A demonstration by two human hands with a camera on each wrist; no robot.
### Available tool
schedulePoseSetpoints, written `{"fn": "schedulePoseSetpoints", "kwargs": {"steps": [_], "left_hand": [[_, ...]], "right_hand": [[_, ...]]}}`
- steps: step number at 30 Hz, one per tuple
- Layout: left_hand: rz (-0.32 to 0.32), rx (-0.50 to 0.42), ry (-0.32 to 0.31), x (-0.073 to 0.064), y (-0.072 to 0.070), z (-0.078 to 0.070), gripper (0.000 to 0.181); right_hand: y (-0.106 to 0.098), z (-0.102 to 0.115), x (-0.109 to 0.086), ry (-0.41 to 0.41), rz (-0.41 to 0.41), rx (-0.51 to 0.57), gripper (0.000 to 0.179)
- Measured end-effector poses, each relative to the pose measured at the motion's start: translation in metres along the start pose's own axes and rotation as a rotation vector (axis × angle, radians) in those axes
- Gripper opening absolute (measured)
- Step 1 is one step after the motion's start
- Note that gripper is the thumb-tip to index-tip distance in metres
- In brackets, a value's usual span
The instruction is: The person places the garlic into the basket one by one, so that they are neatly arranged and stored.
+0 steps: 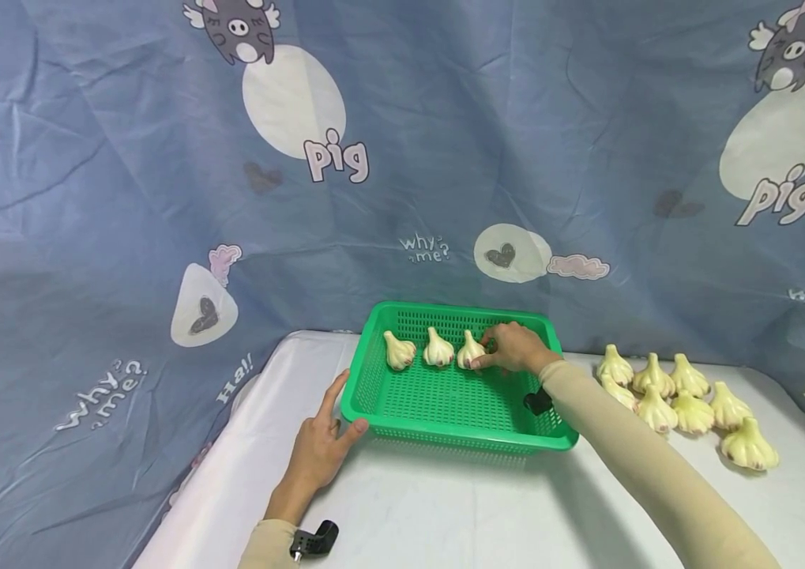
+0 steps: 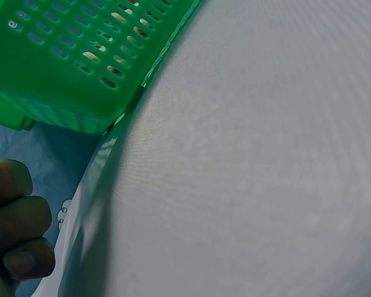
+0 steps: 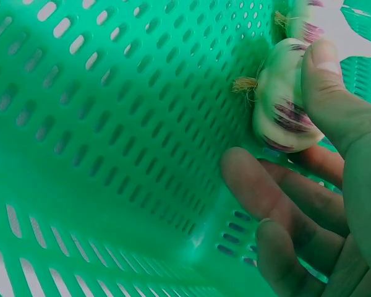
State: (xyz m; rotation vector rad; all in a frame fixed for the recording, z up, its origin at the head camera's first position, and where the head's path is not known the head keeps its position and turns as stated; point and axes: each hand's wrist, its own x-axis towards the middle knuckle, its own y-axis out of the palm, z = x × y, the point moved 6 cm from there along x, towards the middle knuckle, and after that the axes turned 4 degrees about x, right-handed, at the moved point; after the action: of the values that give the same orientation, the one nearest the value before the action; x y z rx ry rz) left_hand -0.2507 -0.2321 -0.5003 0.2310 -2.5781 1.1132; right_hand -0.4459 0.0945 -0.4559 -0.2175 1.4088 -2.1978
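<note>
The right hand (image 1: 513, 346) holds the rightmost garlic bulb (image 1: 469, 352) in the green basket (image 1: 459, 433), its thumb on the bulb and at least 1 fingertip tucked against the far side; 2 more fingers spread loosely below. That looks like a slim pinch, so a sideways pull could let the rounded bulb roll out and knock the middle bulb (image 1: 438, 350), just beside it. The left bulb (image 1: 399, 352) lies beyond, within the basket too.

The left hand (image 1: 320, 442) is spread at the basket's near-left corner, thumb at the rim, index finger along the outer wall; how firmly it presses, I cannot tell. If the touch is light, a push from the right hand could skid the basket across the tabletop (image 1: 430, 514).

The right sleeve (image 1: 630, 454) reaches over the basket's right side, and the black wrist device (image 1: 537, 401) hangs inside, near the wall. Lifting out too low could hook the device on the rim and drag the basket. Beside that sleeve sit 8 loose garlic bulbs (image 1: 656, 411); a wide elbow swing might brush the closest and set it rolling.
</note>
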Motion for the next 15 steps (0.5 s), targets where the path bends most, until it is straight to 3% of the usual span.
{"fn": "schedulePoseSetpoints", "kwargs": {"steps": [15], "left_hand": [[0.012, 0.006, -0.019, 0.0004, 0.0002, 0.0006, 0.089]], "right_hand": [[0.0014, 0.0008, -0.0005, 0.0, 0.007, -0.029, 0.066]]}}
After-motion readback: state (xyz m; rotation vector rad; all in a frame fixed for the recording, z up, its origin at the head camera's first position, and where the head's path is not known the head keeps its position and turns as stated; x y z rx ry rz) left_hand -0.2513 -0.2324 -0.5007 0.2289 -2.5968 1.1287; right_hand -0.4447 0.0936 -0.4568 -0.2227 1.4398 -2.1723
